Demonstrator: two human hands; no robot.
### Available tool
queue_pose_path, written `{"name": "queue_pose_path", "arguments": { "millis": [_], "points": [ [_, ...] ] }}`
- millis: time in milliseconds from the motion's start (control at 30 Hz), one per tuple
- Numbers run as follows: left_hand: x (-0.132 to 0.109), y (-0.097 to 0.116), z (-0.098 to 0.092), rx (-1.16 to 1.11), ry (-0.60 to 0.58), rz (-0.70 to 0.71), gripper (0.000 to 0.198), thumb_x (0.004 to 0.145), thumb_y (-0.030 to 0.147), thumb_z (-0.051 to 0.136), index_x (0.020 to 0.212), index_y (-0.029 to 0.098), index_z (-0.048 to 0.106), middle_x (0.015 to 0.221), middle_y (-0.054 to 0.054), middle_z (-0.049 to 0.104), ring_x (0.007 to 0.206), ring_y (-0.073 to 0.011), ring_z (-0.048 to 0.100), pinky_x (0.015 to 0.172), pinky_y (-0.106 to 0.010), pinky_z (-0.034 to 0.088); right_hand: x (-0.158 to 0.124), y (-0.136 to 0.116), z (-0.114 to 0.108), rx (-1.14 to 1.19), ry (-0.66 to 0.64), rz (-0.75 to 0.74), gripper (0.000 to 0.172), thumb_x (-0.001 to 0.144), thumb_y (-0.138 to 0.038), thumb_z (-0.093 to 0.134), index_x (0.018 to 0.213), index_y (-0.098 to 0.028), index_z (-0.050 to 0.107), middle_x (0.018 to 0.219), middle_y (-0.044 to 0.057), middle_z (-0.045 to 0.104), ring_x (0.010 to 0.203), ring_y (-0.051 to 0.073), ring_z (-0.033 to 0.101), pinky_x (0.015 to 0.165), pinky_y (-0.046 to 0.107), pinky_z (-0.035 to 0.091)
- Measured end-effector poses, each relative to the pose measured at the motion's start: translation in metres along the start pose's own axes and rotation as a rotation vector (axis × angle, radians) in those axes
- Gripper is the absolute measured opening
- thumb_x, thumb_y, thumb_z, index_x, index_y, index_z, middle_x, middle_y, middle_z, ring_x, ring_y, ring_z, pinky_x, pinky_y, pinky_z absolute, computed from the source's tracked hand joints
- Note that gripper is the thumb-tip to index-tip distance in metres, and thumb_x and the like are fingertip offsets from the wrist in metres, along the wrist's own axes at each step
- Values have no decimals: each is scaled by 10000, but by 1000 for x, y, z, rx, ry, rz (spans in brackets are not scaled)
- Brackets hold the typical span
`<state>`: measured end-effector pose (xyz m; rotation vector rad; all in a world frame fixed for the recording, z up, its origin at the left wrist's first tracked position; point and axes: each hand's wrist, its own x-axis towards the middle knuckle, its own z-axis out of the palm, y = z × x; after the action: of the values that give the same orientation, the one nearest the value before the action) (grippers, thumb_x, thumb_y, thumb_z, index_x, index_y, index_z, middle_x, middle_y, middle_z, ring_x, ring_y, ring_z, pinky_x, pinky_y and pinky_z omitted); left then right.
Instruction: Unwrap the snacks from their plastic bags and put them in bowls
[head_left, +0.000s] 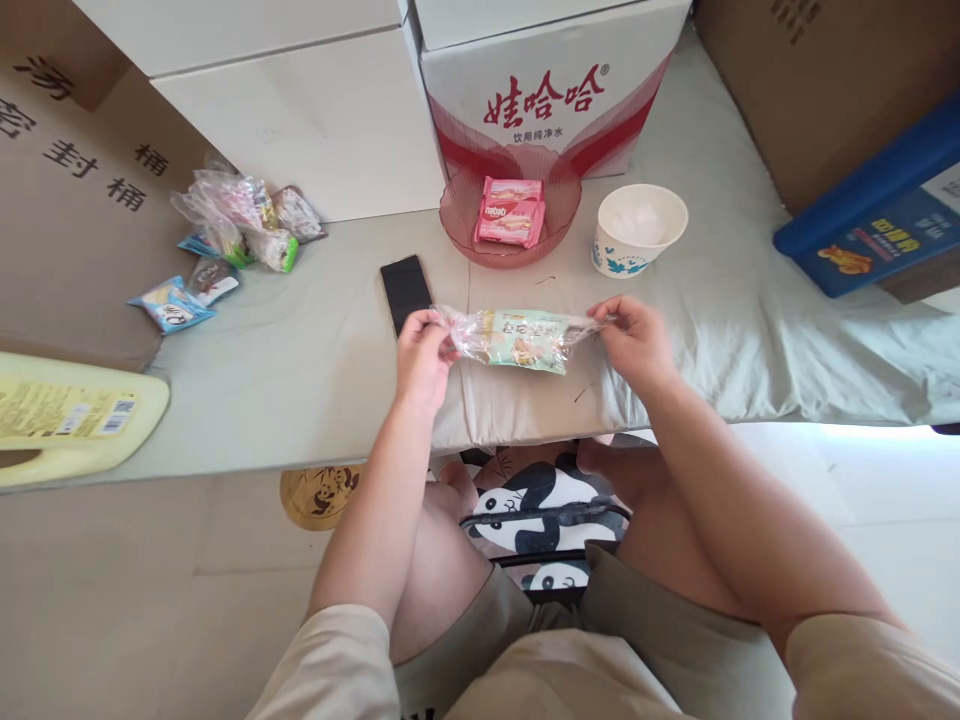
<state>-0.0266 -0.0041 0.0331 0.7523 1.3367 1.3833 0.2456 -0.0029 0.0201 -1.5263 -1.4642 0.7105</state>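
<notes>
A snack in a clear plastic bag [529,340], with a pale green printed wrapper inside, is stretched level between my two hands just above the cloth. My left hand [425,352] pinches the gathered left end of the bag. At the other end, the fingers of my right hand [630,335] are closed on the bag's twisted right tip. Close to my left hand lies a black phone [406,288], its lower part hidden by that hand. Behind the bag stands a pink glass bowl [457,225] holding red wafer packets [510,212].
A paper cup [616,262] with white contents stands right of the bowl. Small snack packets [240,225] are heaped at the left. White boxes [300,130] and a red-and-white carton [547,90] line the back. A yellow jug [82,410] and a blue container [870,200] flank the surface.
</notes>
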Motion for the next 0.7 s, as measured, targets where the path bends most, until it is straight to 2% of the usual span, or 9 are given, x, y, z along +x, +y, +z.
{"name": "queue_pose_path", "arguments": {
  "millis": [67, 133, 233, 333, 367, 433, 567, 633, 700],
  "points": [
    [2, 2, -6, 16, 121, -13, 256, 681, 192, 644, 920, 249, 572, 846, 9, 673, 599, -107, 564, 467, -198, 336, -1, 3, -8, -10, 176, 52, 258, 740, -173, 464, 918, -219, 646, 1033, 76, 738, 911, 244, 676, 889, 449, 517],
    [4, 1, -10, 97, 140, 82, 231, 737, 227, 592, 966, 243, 613, 931, -18, 689, 698, -127, 623, 510, -209, 402, -6, 1, -10, -26, 242, -27, 289, 809, -196, 453, 1011, -223, 658, 1076, 84, 732, 991, 257, 672, 933, 455, 505],
    [5, -3, -12, 376, 6, 326, 235, 816, 305, 592, 1021, 234, 683, 1118, -55, 697, 1010, -190, 672, 782, -276, 537, -16, -7, 1, -134, 37, -318, 316, 875, -299, 532, 1155, -215, 653, 1172, 113, 721, 1111, 293, 651, 982, 468, 481],
    [4, -8, -9, 706, -91, 475, 188, 765, 252, 698, 946, 213, 731, 1186, -81, 697, 1122, -236, 656, 975, -362, 521, -24, -18, 16, -300, -153, -541, 203, 895, -292, 577, 1050, -224, 688, 1035, 98, 756, 1119, 301, 656, 1004, 473, 449],
    [2, -8, -8, 759, -96, 504, 132, 765, 228, 697, 889, 203, 736, 1170, -88, 701, 1108, -239, 663, 990, -378, 517, -26, -21, 19, -330, -158, -578, 149, 917, -269, 558, 965, -234, 694, 951, 81, 760, 1090, 289, 668, 1006, 468, 439],
    [-2, -6, -8, 769, -81, 568, 78, 805, 222, 661, 818, 196, 733, 1126, -93, 709, 1080, -231, 677, 990, -390, 521, -31, -28, 18, -338, -104, -629, 191, 947, -226, 520, 840, -244, 677, 853, 54, 751, 1038, 260, 686, 1017, 454, 423],
    [-17, 9, -15, 650, -21, 704, 93, 828, 253, 630, 796, 208, 705, 1118, -73, 722, 1094, -215, 672, 998, -385, 518, -45, -38, -1, -267, -33, -704, 170, 916, -184, 512, 830, -239, 648, 878, 46, 753, 1004, 238, 696, 942, 404, 443],
    [-24, 17, -22, 604, -35, 695, 97, 814, 262, 623, 751, 208, 674, 1030, -63, 743, 1016, -205, 685, 926, -356, 530, -51, -41, -10, -294, -148, -697, 168, 901, -202, 500, 852, -228, 658, 857, 44, 752, 859, 220, 695, 807, 365, 445],
    [-30, 25, -29, 607, -127, 606, 143, 815, 296, 608, 720, 203, 661, 901, -60, 751, 852, -183, 677, 780, -312, 524, -54, -44, -14, -403, -362, -609, 238, 928, -271, 467, 941, -220, 700, 811, 42, 743, 708, 201, 655, 681, 337, 399]
  ]
}}
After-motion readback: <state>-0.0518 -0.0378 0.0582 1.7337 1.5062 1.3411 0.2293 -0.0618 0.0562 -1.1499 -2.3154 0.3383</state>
